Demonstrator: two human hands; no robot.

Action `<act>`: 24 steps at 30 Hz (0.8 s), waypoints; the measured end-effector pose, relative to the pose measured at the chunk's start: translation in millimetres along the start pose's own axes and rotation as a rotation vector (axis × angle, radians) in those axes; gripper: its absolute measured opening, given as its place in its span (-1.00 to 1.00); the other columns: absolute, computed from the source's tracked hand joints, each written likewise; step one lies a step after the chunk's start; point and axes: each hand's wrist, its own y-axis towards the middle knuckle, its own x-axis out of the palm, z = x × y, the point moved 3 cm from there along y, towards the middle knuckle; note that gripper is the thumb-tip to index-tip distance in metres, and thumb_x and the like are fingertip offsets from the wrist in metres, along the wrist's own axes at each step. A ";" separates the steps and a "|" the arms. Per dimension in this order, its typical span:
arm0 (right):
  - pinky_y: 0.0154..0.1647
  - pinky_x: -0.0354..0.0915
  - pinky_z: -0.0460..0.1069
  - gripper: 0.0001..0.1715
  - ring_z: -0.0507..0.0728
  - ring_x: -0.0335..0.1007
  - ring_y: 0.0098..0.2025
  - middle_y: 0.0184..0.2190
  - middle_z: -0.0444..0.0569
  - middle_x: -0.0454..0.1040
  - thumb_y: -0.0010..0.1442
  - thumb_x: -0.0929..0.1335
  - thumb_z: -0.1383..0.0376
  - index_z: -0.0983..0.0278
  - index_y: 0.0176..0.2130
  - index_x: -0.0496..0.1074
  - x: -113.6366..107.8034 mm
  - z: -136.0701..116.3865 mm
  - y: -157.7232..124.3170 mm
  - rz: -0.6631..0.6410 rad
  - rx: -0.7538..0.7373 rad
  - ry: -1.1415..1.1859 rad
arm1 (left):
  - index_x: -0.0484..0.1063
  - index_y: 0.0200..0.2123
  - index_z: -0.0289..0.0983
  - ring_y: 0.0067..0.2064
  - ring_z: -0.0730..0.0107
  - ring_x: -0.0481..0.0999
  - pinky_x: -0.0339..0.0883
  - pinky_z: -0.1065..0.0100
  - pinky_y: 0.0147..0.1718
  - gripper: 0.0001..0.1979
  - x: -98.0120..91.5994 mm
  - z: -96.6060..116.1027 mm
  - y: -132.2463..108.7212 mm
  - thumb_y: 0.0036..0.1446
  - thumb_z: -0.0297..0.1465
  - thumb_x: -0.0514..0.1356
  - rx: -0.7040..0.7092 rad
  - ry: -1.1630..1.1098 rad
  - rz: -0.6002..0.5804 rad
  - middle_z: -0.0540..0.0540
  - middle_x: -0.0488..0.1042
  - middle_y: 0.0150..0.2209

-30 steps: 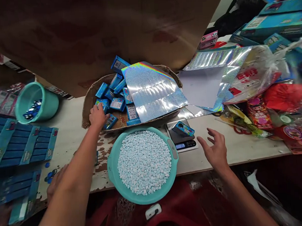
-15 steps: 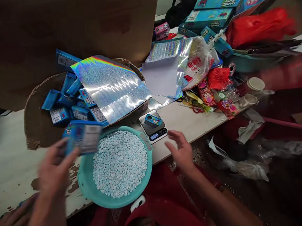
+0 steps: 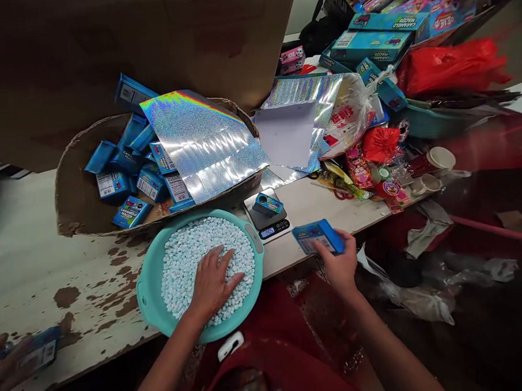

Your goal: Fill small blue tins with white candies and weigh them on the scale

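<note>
My left hand (image 3: 213, 281) lies on the pale blue and white candies (image 3: 181, 262) in the turquoise basin (image 3: 150, 287), fingers spread. At the basin's right, my right hand (image 3: 339, 264) grips a blue candy box (image 3: 317, 237) by its right end, over the table edge. Between them and farther back, a small digital scale (image 3: 262, 215) bears an upright-facing blue box (image 3: 268, 204) with a round dark opening. Its display is lit, but the digits are too small to read surely.
Behind the basin stands a cardboard carton (image 3: 73, 198) of blue boxes, partly covered by a shiny holographic sheet (image 3: 207, 146). Another person's hand (image 3: 13, 362) holds a blue box at lower left. Bags and cups (image 3: 441, 157) crowd the right.
The blue box has passed from my left hand to my right hand. My left hand has moved right and down onto the candies. The view has shifted slightly.
</note>
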 end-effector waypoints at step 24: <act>-0.11 0.36 0.07 -0.56 0.15 0.40 -0.11 -0.17 -0.03 0.45 0.07 0.48 0.21 0.18 -0.04 0.39 96.0 -142.9 -28.0 -0.560 -0.745 0.152 | 0.13 -0.64 -0.28 -0.73 0.65 0.02 -0.16 0.52 -0.78 -0.54 -68.2 34.8 46.9 0.12 -0.14 0.20 -0.535 -1.666 0.455 0.11 0.04 -0.71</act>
